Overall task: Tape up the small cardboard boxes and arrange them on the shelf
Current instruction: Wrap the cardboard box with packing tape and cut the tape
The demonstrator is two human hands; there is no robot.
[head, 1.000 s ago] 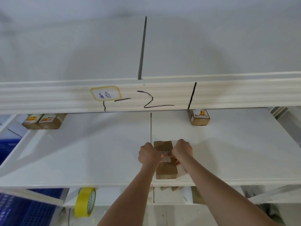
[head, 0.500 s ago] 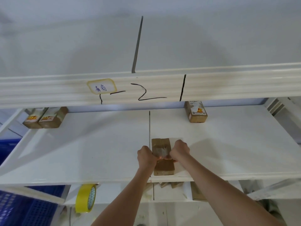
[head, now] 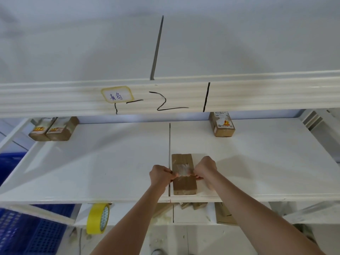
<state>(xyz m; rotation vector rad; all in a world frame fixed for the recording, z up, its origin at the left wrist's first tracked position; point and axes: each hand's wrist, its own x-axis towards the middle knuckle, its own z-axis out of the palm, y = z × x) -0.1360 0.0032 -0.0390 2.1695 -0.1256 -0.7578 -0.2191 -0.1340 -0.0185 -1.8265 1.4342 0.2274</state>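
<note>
Both hands, left point(head: 160, 175) and right point(head: 205, 168), fingers curled, pinching a clear tape strip point(head: 182, 170) across the cardboard box point(head: 184, 183)

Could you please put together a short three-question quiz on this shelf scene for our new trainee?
1. True or false: both hands pinch a strip of clear tape stretched across the cardboard box near the shelf's front edge.
2. How many other boxes stand at the back of this shelf?
3. Where is the yellow tape roll? A) on the box B) on the level below, left of the arms C) in the right hand

Key: 1 true; the left hand and right hand each hold an end. 2 three. 3 B.
</note>
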